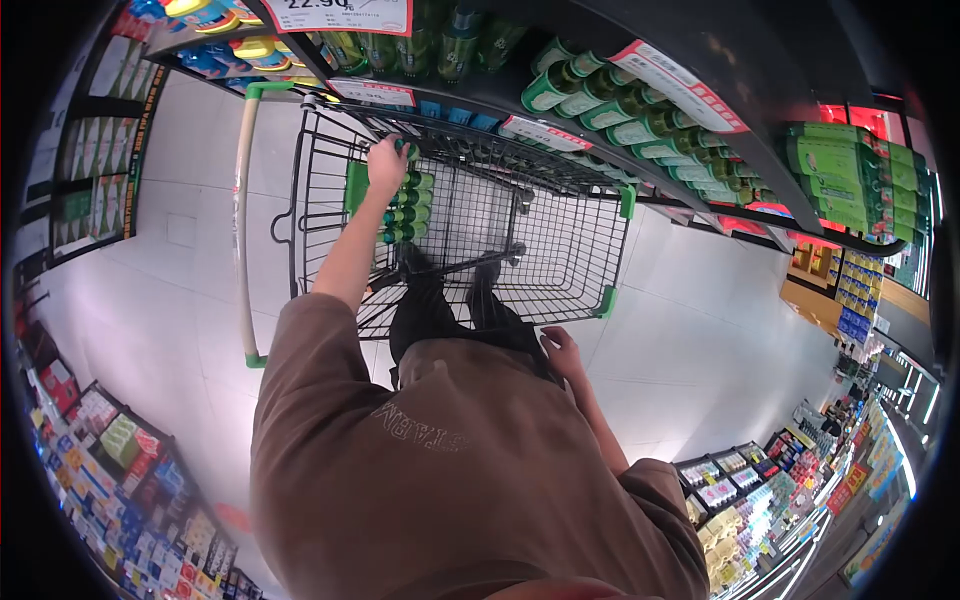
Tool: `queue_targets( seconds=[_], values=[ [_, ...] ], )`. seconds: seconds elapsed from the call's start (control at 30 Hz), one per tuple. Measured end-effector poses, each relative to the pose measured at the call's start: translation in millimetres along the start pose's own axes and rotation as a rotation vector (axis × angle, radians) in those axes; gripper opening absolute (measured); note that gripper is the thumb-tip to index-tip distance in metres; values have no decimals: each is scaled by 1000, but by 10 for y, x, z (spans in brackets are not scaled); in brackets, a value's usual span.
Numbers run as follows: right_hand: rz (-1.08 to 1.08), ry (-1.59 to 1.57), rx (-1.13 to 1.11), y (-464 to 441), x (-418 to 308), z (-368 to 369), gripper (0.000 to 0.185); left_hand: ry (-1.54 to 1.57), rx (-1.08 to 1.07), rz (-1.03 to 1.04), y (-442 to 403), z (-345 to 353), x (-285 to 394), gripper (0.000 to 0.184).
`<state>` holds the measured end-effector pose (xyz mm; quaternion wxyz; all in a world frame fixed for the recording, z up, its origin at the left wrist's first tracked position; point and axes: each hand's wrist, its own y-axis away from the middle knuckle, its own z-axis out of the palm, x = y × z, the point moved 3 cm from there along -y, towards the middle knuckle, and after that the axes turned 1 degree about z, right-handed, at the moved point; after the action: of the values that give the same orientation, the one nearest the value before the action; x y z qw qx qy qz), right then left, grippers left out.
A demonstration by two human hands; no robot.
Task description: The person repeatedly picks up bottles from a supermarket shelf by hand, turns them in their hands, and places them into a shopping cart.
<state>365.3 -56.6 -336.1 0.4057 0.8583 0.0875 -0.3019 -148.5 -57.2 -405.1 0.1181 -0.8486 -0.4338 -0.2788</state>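
Observation:
My left hand reaches to the left part of a wire shopping cart with green corner pieces. Its fingers are closed around the top of a green bottle, most of which the hand hides. Below the wrist, several more green bottles stand in rows inside the cart, close together. Near my right hip, my right hand hangs beside the cart's near edge with loosely bent fingers apart, holding nothing.
Beyond the cart runs a shelf with green bottles and price tags. The cart's long handle lies to the left. Green packs sit at the shelf's right end. Pale floor tiles surround the cart; stocked displays stand behind me.

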Motion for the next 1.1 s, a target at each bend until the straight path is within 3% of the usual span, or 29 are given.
queue_targets(
  seconds=[0.2,0.4,0.47,0.57,0.67,0.7,0.83,0.9,0.93,1.0,1.03,1.07,1.1],
  values=[
    [-221,23,-56,-304,-519,-227,28,29,-7,161,601,-1005,935,24],
    [-464,-190,-149,-603,-1220,-235,68,133,91,370,1329,-2027,2017,24],
    [-694,-139,-92,-475,-1677,-272,80,171,64,399,1569,-2379,2438,24],
    [-893,-172,-145,-148,-2237,-386,82,204,91,393,1877,-2720,2917,22],
    [-873,-345,-370,205,-2422,-508,77,259,104,346,2061,-2848,3235,23],
    [-860,-265,-316,221,-2351,-484,66,275,102,335,2088,-2885,3318,25],
    [-923,-432,-423,470,-2277,-571,58,330,122,333,2032,-2836,3395,29],
    [-674,-725,-962,701,-2326,-647,48,511,-23,303,1970,-2722,3318,31],
    [-680,-726,-955,802,-2368,-700,48,513,-24,311,2013,-2660,3298,31],
    [-225,-1306,-1729,1091,-2480,-736,39,1011,-258,166,2101,-2468,3241,35],
    [-186,-1418,-1912,1152,-2545,-761,34,1195,-470,50,2164,-2374,3217,39],
    [-206,-1427,-1900,1160,-2588,-746,34,1294,-585,79,2230,-2328,3222,39],
    [-183,-1506,-2047,1196,-2627,-748,32,1235,-537,103,2264,-2293,3220,39]
  ],
)
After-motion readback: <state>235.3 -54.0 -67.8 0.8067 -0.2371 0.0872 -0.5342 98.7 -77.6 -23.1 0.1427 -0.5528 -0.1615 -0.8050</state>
